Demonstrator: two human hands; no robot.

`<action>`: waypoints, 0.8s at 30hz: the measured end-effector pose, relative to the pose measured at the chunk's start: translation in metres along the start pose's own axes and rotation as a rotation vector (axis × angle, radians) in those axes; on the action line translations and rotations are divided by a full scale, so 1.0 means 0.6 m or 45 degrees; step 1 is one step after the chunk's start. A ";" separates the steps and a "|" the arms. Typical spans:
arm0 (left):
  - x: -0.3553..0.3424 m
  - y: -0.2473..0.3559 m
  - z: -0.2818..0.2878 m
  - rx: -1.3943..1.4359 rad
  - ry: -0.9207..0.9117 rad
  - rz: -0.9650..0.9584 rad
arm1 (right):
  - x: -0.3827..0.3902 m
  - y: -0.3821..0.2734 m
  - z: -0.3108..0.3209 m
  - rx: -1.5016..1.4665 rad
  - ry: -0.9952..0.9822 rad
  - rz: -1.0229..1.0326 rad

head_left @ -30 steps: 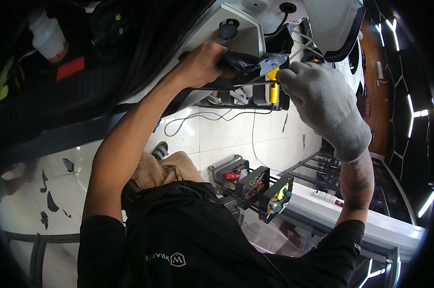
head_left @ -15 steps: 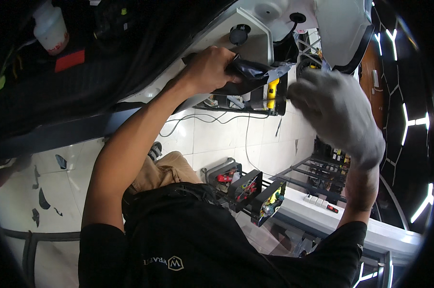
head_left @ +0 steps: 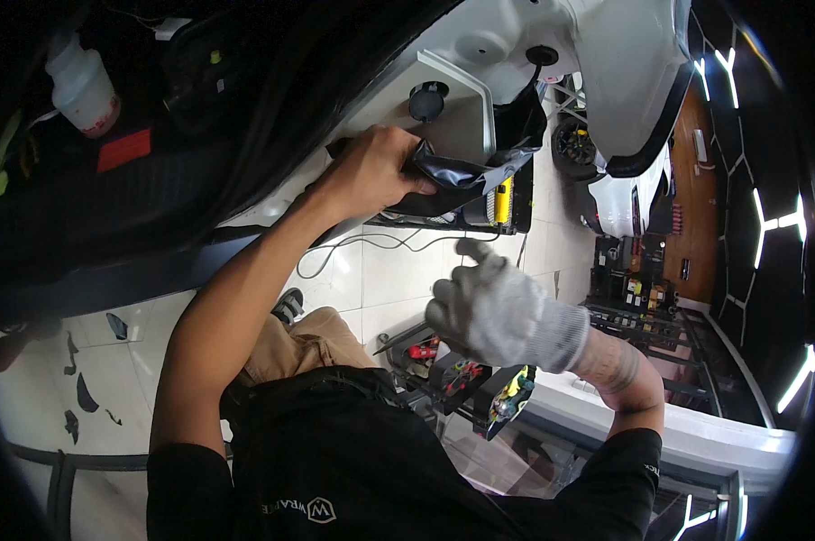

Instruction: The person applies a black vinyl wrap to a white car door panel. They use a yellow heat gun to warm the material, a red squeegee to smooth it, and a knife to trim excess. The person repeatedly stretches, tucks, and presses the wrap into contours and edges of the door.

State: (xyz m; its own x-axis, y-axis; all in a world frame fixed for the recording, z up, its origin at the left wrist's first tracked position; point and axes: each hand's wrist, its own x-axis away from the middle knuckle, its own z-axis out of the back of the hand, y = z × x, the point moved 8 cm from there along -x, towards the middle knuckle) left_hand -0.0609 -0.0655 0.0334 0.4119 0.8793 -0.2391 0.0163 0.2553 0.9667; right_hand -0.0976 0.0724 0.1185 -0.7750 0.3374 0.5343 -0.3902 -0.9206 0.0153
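My left hand (head_left: 371, 176) is bare and closed on the edge of a glossy black film sheet (head_left: 462, 173), its folded rim gathered at the fingers. The sheet hangs against a white vehicle body panel (head_left: 466, 108) that has a round opening with a dark round cap (head_left: 426, 102) in it. Lower and to the right, apart from the film, my right hand (head_left: 498, 311) wears a grey knit glove. Its fingers are curled and one digit points up. Whatever it may hold is hidden by the glove.
Below my hands stands a cart with black bins (head_left: 466, 374) of tools. A dark tray with a yellow tool (head_left: 503, 200) sits behind the film. A cable (head_left: 335, 242) crosses the tiled floor, where dark scraps (head_left: 86, 393) lie. A white bottle (head_left: 83, 90) is at upper left.
My right hand has swung down and left, away from beside the film's right end to over the tool cart. My left hand keeps its grip on the film.
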 end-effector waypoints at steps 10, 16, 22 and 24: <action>0.003 -0.008 -0.002 0.051 0.033 -0.063 | -0.045 0.023 -0.070 -0.152 -0.104 0.101; 0.000 -0.008 -0.002 0.062 0.005 -0.034 | -0.038 0.033 -0.088 -0.262 -0.039 0.024; 0.001 -0.009 0.000 0.057 0.012 -0.010 | -0.047 0.042 -0.082 -0.223 -0.193 -0.065; 0.003 -0.010 0.000 0.071 0.013 -0.005 | -0.048 0.044 -0.075 -0.229 -0.163 -0.053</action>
State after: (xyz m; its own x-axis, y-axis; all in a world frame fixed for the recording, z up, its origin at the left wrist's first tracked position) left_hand -0.0602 -0.0657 0.0271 0.4026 0.8824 -0.2434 0.0689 0.2359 0.9693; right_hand -0.1080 0.0470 0.0657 -0.6915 0.3362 0.6393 -0.5119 -0.8526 -0.1053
